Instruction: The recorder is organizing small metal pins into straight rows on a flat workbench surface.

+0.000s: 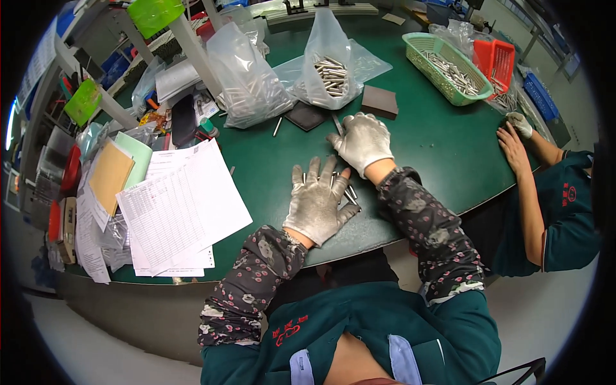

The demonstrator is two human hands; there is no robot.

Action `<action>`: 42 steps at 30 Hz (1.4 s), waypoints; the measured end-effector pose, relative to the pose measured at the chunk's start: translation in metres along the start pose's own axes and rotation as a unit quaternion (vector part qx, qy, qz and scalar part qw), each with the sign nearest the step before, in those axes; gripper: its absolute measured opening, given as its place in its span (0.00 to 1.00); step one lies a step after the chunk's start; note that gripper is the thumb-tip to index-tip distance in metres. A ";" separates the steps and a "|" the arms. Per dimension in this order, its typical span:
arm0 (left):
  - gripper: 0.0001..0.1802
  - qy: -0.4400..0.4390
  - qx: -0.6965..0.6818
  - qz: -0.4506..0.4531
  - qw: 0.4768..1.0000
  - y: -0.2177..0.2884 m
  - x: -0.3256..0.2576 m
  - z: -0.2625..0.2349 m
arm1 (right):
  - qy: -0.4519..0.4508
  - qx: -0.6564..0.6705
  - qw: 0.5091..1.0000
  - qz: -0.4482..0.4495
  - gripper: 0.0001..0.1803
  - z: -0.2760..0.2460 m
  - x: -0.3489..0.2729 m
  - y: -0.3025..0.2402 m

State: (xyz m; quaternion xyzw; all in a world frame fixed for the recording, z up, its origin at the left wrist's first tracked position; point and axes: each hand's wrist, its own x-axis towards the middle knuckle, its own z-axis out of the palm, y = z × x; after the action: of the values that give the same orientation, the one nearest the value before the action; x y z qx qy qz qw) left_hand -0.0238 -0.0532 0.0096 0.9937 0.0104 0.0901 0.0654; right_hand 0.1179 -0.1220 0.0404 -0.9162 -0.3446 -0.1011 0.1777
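My left hand, in a greyish-white glove, lies palm down with its fingers spread on the green tabletop. Several short metal pins show under and between its fingers, beside the thumb. Farther off and to the right, my gloved right hand has its fingers curled, and a slim grey metal pin sticks out at its fingertips. Just beyond it are a dark square pad and a brown-grey block. One loose pin rests left of the pad.
Two plastic bags of pins, one cloudy and one opened, stand at the back. A green basket of pins and a red basket are far right. Printed sheets cover the left side. A co-worker's hands rest at the right edge.
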 end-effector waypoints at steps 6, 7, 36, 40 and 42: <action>0.35 0.016 -0.001 0.008 1.000 -0.001 0.000 0.000 | -0.018 -0.152 0.986 0.065 0.10 0.012 0.023 0.039; 0.34 0.021 -0.023 -0.006 1.000 0.000 0.003 0.000 | -0.003 -0.148 0.988 0.042 0.10 0.008 0.022 0.048; 0.24 0.159 -0.144 -0.062 0.975 -0.025 -0.008 0.013 | -0.067 -0.042 0.996 -0.033 0.08 -0.027 -0.071 0.041; 0.20 0.158 -0.131 -0.076 0.976 -0.023 -0.008 0.010 | -0.088 -0.034 0.991 -0.098 0.10 -0.030 -0.074 0.050; 0.19 0.158 -0.128 -0.073 0.976 -0.024 -0.007 0.010 | -0.095 -0.015 0.977 -0.190 0.11 -0.033 -0.076 0.045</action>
State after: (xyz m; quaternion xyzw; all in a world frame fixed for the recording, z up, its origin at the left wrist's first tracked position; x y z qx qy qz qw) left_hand -0.0293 -0.0314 -0.0051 0.9470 0.0812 0.2418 0.1955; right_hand 0.0898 -0.2118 0.0353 -0.8417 -0.5266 -0.0503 0.1081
